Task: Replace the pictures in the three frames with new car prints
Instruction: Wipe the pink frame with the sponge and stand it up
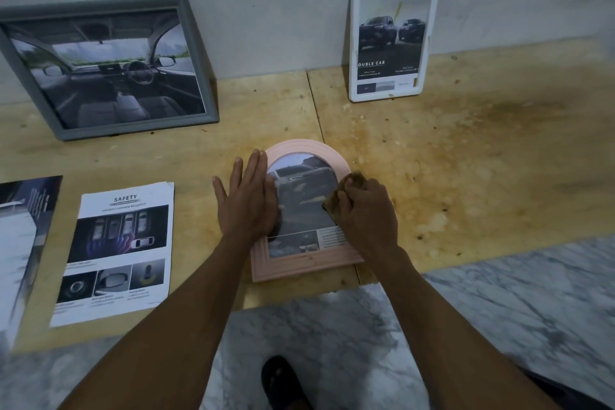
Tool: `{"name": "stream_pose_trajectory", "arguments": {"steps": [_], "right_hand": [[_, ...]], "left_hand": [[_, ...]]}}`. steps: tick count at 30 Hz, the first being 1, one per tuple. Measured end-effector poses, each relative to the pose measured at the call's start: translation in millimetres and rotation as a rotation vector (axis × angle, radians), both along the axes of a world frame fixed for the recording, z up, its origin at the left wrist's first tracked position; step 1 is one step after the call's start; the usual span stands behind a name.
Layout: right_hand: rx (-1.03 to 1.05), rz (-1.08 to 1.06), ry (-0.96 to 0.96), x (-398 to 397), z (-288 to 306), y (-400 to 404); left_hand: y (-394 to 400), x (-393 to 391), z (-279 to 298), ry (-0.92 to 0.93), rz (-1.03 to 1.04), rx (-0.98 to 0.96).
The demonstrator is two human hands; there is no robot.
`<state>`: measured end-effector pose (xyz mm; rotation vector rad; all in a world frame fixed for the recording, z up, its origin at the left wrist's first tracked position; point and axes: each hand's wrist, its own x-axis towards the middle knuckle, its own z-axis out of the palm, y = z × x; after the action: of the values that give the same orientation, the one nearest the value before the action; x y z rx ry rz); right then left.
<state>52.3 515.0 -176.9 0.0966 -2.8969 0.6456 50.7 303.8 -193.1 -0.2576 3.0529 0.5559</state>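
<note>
Left hand [248, 196] flat on the car print [303, 200] in the pink arched frame [309, 146], right hand [362, 210] pinching a brown backing piece [354, 178] beside it — a slip could crease the print.

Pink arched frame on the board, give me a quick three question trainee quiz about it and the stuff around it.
1. True or false: the left hand lies flat on the pink arched frame.
2. What does the right hand pinch? A) brown backing piece B) pen C) SAFETY sheet
3. Which frame leaning on the wall shows a car interior?

Key: 1 true. 2 A. 3 the grey frame, not the white frame.
</note>
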Motion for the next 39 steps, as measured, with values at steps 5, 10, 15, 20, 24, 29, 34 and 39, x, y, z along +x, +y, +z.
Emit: {"name": "stream_pose_trajectory", "arguments": {"steps": [5, 10, 15, 20, 24, 29, 34, 39], "right_hand": [[0.009, -0.005, 0.012, 18, 2, 4], [-0.028, -0.018, 0.018, 35, 1, 9], [0.01, -0.032, 0.057, 58, -3, 15], [-0.022, -0.097, 0.092, 81, -7, 13], [-0.044, -0.128, 0.155, 101, -11, -1], [-0.035, -0.142, 0.183, 114, -18, -38], [-0.043, -0.175, 0.193, 121, -23, -65], [-0.033, -0.161, 0.198, 128, -24, -90]], "left_hand": [[-1, 0, 0, 0.003, 0.0, 0.003], [-1, 0, -2, 0.007, -0.01, 0.002], [0, 2, 0, 0.006, -0.006, 0.024], [-1, 2, -2, 0.021, -0.001, 0.019], [0, 2, -4, 0.026, 0.006, 0.013], [0, 2, -5, 0.019, 0.009, 0.01], [0, 1, -7, -0.001, 0.008, -0.004], [1, 2, -4, -0.003, 0.009, 0.015]]}}
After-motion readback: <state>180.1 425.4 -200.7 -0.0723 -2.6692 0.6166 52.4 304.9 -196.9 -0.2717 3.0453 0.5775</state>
